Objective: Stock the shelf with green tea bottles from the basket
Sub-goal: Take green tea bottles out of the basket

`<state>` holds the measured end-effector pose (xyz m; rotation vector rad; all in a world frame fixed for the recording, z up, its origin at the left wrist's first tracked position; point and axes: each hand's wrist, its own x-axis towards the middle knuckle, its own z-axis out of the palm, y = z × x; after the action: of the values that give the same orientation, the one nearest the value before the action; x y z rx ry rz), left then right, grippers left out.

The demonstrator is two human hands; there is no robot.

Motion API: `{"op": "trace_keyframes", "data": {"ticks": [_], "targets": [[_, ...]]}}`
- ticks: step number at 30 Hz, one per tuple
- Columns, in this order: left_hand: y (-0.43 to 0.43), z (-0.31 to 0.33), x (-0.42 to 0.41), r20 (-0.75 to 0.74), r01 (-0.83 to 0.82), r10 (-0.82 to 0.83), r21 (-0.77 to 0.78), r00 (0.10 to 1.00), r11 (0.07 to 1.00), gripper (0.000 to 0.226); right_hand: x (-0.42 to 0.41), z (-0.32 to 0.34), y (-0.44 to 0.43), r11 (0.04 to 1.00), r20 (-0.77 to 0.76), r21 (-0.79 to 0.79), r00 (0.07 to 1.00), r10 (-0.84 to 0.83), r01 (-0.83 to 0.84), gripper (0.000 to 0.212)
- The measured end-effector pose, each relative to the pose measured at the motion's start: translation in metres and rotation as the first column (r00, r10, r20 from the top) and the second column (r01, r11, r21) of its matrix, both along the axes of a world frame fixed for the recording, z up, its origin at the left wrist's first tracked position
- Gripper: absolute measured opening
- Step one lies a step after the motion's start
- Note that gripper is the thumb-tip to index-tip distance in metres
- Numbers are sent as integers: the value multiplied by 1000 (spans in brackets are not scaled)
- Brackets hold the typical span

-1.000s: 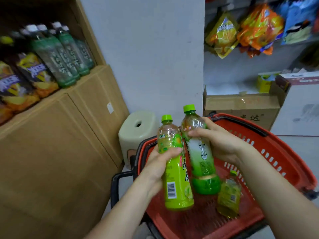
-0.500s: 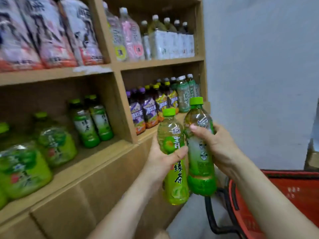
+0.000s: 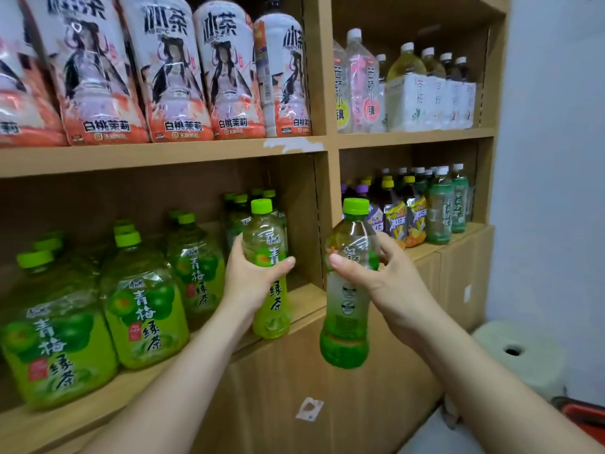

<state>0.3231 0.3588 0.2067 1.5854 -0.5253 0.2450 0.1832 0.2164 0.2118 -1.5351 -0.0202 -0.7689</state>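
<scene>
Before the wooden shelf point(image 3: 307, 299), each hand's grip holds one upright green tea bottle: left hand point(image 3: 248, 280), right hand point(image 3: 386, 280).

Green tea bottles point(image 3: 269, 267): clear glossy plastic, shiny film labels, smooth green caps. Shelf point(image 3: 157, 157): matt wood-look board, chipped edge strip.

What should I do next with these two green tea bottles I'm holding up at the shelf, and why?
Probably ease the left hand forward and stand its yellow-green bottle on the lower shelf, in the bare spot beside the small green-capped bottles. That bottle is already upright at the shelf edge and its label matches the large green tea bottles there. The right hand holds its bottle further out.
</scene>
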Motion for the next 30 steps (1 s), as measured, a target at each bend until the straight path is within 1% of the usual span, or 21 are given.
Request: {"op": "trace_keyframes", "data": {"ticks": [4, 6, 8, 11, 12, 13, 14, 15, 16, 17, 19, 21, 23, 26, 28, 30], "targets": [[4, -15, 30, -66, -25, 24, -17, 998, 1000, 70, 40, 13, 2, 995, 16, -75, 998, -63, 65, 34], [6, -22, 36, -65, -3, 5, 37, 998, 999, 72, 61, 16, 2, 988, 35, -91, 992, -121, 124, 33], [11, -33, 37, -95, 24, -13, 121, 995, 992, 72, 85, 12, 1, 981, 33, -99, 986, -166, 169, 35], [23, -58, 36, -157, 70, -21, 315, 987, 946, 61, 115, -2, 2, 956, -22, -162, 968, -250, 243, 52], [27, -65, 37, -149, 59, -5, 361, 989, 931, 61, 121, -5, 4, 947, -40, -191, 962, -269, 257, 54], [29, -69, 40, -133, 35, 19, 390, 991, 920, 64, 127, -8, 5, 939, -52, -217, 958, -283, 266, 60], [30, -70, 42, -112, 12, 36, 406, 993, 914, 65, 133, -9, 5, 934, -71, -234, 953, -293, 270, 72], [30, -69, 43, -89, -6, 48, 421, 995, 907, 61, 137, -10, 5, 933, -92, -241, 951, -295, 267, 84], [29, -66, 44, -65, -25, 59, 438, 996, 899, 56, 138, -11, 4, 937, -111, -243, 952, -285, 252, 89], [27, -64, 45, -42, -45, 72, 455, 997, 889, 54, 140, -15, 2, 941, -129, -243, 954, -272, 235, 87], [23, -66, 49, 8, -96, 106, 487, 994, 868, 55, 141, -34, 0, 932, -183, -286, 942, -281, 222, 76], [19, -69, 52, 46, -157, 155, 512, 987, 845, 58, 141, -58, 2, 896, -205, -354, 912, -354, 268, 70], [12, -69, 55, 74, -204, 195, 531, 978, 822, 61, 142, -72, 2, 841, -195, -416, 869, -455, 347, 72], [2, -67, 59, 117, -250, 224, 568, 968, 784, 61, 151, -71, 1, 788, -180, -458, 826, -535, 411, 67], [-1, -66, 65, 120, -263, 240, 592, 963, 762, 61, 158, -70, 1, 778, -187, -473, 817, -546, 413, 66], [-1, -65, 72, 109, -262, 247, 596, 963, 759, 58, 163, -70, 1, 798, -211, -481, 836, -507, 363, 64]]}}
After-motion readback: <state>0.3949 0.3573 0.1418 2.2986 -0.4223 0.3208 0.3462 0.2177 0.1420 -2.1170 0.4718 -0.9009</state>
